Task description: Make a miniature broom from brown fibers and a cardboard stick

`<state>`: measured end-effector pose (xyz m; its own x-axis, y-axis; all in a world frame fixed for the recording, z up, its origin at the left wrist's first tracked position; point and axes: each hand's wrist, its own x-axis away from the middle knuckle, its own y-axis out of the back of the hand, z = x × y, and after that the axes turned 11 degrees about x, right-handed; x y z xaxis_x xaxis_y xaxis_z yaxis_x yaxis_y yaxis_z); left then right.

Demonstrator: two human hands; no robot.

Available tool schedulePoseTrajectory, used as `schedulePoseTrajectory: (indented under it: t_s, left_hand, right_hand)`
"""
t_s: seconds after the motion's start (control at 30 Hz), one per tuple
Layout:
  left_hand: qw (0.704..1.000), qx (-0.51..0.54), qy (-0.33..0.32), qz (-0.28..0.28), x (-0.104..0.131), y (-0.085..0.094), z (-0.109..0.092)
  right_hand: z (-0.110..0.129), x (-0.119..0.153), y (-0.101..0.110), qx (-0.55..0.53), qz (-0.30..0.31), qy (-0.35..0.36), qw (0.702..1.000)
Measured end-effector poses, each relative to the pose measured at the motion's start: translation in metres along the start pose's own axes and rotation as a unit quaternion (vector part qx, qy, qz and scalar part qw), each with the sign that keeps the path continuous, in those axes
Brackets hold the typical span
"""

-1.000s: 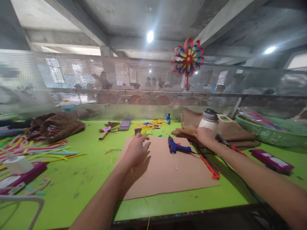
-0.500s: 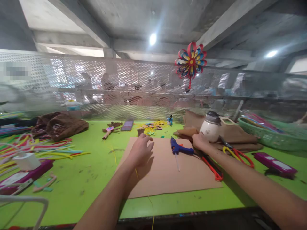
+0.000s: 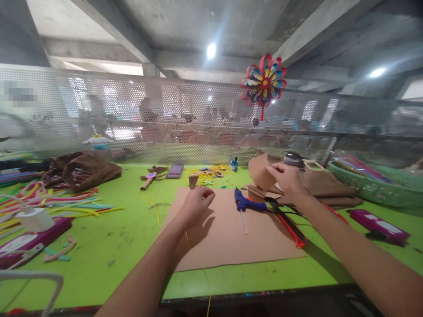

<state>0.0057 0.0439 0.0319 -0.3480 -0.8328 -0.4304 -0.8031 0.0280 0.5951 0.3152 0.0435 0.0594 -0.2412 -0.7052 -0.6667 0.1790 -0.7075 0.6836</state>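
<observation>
My right hand [image 3: 288, 177] pinches the edge of a folded piece of brown kraft paper [image 3: 261, 171] and holds it up over a stack of brown paper. My left hand [image 3: 198, 203] hovers at the left part of a brown paper sheet [image 3: 228, 246], fingers loosely curled with a gap at the thumb. Just behind it a fringed brown paper bundle [image 3: 193, 180] shows; its lower part is hidden. Between my hands a blue hot glue gun [image 3: 249, 204] lies on the sheet, its clear glue stick pointing toward me. Beside it is a red-and-black tool [image 3: 292, 229].
Left are colourful pipe cleaners [image 3: 82, 202], a purple power strip [image 3: 49, 237] and a brown cloth bag [image 3: 86, 171]. Right are a dark-lidded jar [image 3: 294, 159], a green basket [image 3: 380, 189] and another purple box [image 3: 380, 225]. A yellow thread [image 3: 206, 281] crosses the front edge.
My right hand has risen, lifting the kraft paper upward in front of the jar. The fingers of my left hand have curled in, with the thumb nearer the forefinger.
</observation>
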Motion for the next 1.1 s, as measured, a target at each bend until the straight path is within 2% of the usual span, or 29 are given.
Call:
schedulePoseTrajectory:
  t_s: [0.1,0.13,0.2,0.23,0.3,0.37,0.4,0.5,0.57,0.6,0.67,0.7,0.77,0.87,0.97,1.1]
  left_hand:
    - [0.999,0.041,0.02,0.011,0.0,0.0,0.0]
    - [0.997,0.071,0.027,0.02,0.0,0.0,-0.001]
    - [0.981,0.18,0.05,0.055,0.002,-0.001,-0.005]
    - [0.962,0.254,0.068,0.076,0.004,-0.002,-0.008]
    - [0.904,0.399,0.109,0.113,0.007,-0.005,-0.013]
    - [0.858,0.483,0.133,0.113,0.009,-0.008,-0.016]
    - [0.853,0.494,0.137,0.101,0.01,-0.01,-0.016]
    - [0.875,0.456,0.151,0.061,0.01,-0.013,-0.014]
    - [0.877,0.446,0.169,0.061,0.009,-0.015,-0.013]
    - [0.872,0.453,0.174,0.062,0.009,-0.015,-0.013]
    - [0.864,0.466,0.183,0.049,0.007,-0.015,-0.013]
    - [0.863,0.467,0.189,0.036,0.006,-0.015,-0.013]
    - [0.861,0.467,0.202,0.012,0.005,-0.015,-0.01]
    - [0.854,0.477,0.208,-0.01,0.003,-0.015,-0.004]
    - [0.853,0.482,0.201,-0.019,0.003,-0.016,-0.001]
    - [0.86,0.462,0.217,-0.019,0.004,-0.016,-0.006]
  right_hand:
    - [0.016,-0.003,0.025,-0.048,-0.08,0.003,0.996]
    - [0.024,-0.001,0.03,-0.069,-0.105,0.024,0.992]
    - [0.042,0.012,0.034,-0.104,-0.123,0.116,0.98]
    - [0.053,0.023,0.032,-0.115,-0.105,0.173,0.972]
    - [0.076,0.051,0.023,-0.132,-0.047,0.289,0.947]
    - [0.097,0.078,0.012,-0.153,0.047,0.382,0.91]
    - [0.106,0.089,0.008,-0.168,0.071,0.404,0.896]
    - [0.113,0.098,0.008,-0.226,0.145,0.431,0.861]
    - [0.1,0.085,0.011,-0.234,0.19,0.412,0.86]
    - [0.088,0.073,0.012,-0.219,0.196,0.38,0.877]
    - [0.055,0.047,0.009,-0.072,0.21,0.263,0.939]
    - [0.037,0.035,0.005,0.036,0.227,0.224,0.947]
    - [0.001,0.016,-0.009,0.104,0.247,0.199,0.943]
    - [-0.038,0.007,-0.034,0.162,0.277,0.187,0.928]
    - [-0.056,0.007,-0.052,0.198,0.266,0.177,0.927]
    - [-0.065,-0.003,-0.062,0.232,0.196,0.134,0.943]
